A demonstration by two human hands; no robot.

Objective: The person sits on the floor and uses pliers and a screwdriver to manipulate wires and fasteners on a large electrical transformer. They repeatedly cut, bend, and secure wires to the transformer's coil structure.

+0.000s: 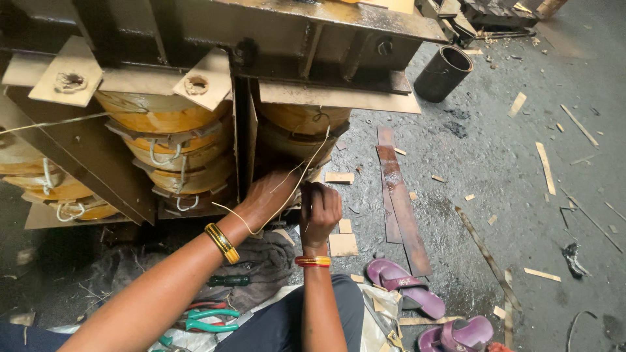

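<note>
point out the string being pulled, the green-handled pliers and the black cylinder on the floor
string (pixel 312 163), head view, on the taut stretch above the right hand (pixel 319 207)
green-handled pliers (pixel 210 320), head view, on the green handles
black cylinder (pixel 442 75), head view, on its side wall

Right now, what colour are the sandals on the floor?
The rubber sandals are purple, seen best in the head view.
</note>
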